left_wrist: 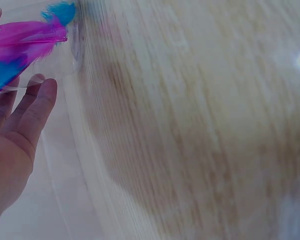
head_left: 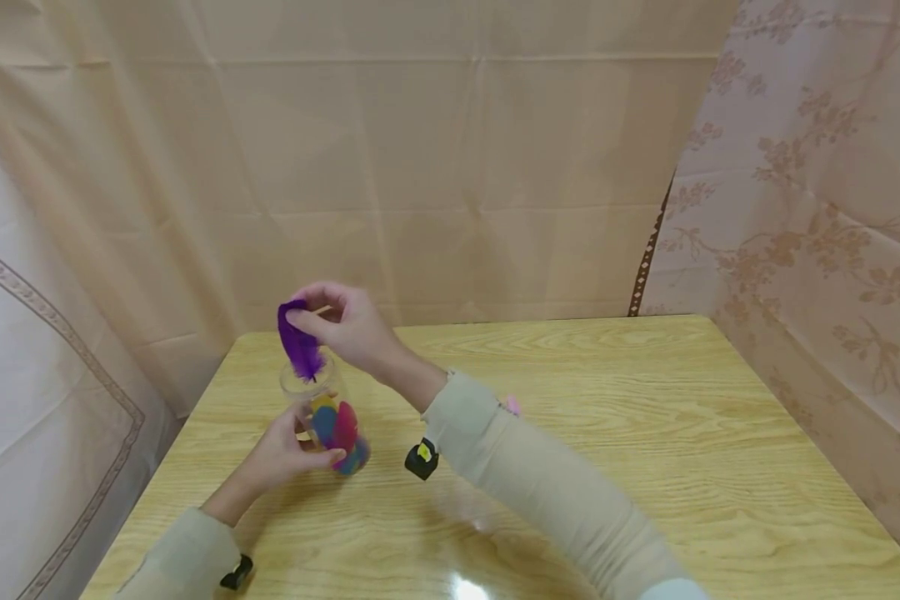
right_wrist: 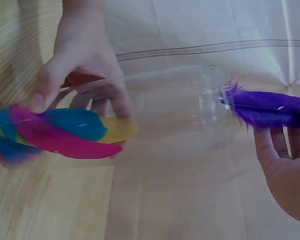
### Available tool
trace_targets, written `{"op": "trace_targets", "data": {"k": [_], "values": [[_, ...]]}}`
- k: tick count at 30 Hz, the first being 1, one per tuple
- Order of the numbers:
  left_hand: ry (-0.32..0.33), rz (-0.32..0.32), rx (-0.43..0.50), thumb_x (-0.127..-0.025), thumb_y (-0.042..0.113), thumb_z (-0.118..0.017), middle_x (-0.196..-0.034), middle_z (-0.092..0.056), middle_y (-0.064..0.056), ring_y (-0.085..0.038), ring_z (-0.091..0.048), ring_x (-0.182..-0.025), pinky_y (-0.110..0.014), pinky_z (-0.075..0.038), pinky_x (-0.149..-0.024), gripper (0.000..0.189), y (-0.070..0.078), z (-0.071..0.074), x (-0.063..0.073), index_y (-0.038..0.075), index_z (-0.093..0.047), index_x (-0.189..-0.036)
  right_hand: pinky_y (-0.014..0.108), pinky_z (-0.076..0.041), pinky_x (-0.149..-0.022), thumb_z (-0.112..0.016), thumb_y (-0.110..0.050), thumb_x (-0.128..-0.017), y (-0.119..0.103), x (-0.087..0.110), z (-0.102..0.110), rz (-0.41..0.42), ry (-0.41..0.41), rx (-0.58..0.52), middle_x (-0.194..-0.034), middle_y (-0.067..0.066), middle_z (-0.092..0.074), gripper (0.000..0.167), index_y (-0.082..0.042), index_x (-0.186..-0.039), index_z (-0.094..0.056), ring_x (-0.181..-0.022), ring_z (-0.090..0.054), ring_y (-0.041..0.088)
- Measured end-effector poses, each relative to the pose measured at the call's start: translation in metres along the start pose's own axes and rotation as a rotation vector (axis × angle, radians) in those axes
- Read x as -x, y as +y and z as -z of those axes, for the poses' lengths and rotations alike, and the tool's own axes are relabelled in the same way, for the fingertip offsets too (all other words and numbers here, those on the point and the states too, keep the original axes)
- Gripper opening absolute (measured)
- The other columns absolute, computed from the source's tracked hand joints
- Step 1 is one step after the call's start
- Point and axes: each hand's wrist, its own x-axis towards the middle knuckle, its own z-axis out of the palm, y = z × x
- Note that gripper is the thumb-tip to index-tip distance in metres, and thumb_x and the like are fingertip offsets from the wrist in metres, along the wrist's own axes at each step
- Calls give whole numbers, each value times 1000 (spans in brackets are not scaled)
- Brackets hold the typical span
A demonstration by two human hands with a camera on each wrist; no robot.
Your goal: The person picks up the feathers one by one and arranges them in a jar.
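Observation:
My left hand (head_left: 285, 450) grips a clear jar (right_wrist: 170, 110) round its lower part, thumb on the near side. Inside it lie a pink feather (right_wrist: 65, 135), a blue feather (right_wrist: 77, 122) and a yellow feather (right_wrist: 121, 130), with more blue at the bottom. Above the jar's mouth, my right hand (head_left: 348, 325) pinches a purple feather (head_left: 297, 337) between thumb and fingers. The feather's fluffy end points down and overlaps the rim in the right wrist view. In the left wrist view, the left fingers (left_wrist: 37, 107) lie along the jar's side.
A small pink thing (head_left: 513, 405) shows on the wooden table (head_left: 645, 433), partly behind the right sleeve. Something transparent (head_left: 461, 504) lies under the right forearm. A beige cloth (head_left: 450, 167) hangs behind the table, with a flowered cloth (head_left: 817, 208) on the right.

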Motion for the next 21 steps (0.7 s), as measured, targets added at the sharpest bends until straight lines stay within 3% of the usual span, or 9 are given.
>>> {"op": "trace_targets", "data": {"k": [13, 21], "values": [[-1, -29, -11, -78, 7, -89, -130, -56, -21, -34, -63, -103, -33, -60, -78, 81, -6, 4, -3, 1, -44, -145, 29, -61, -72, -71, -8, -96, 17, -1, -9, 0, -14, 104, -95, 2, -68, 17, -3, -113, -69, -77, -69, 12], [1, -31, -8, -78, 9, -89, -129, -56, -20, -34, -62, -102, -33, -60, -78, 79, -9, 6, -3, 5, -46, -145, 28, -60, -73, -70, -8, -96, 20, 0, -9, 13, -19, 126, -97, 3, -69, 17, -4, -113, -69, -78, -69, 13]]}}
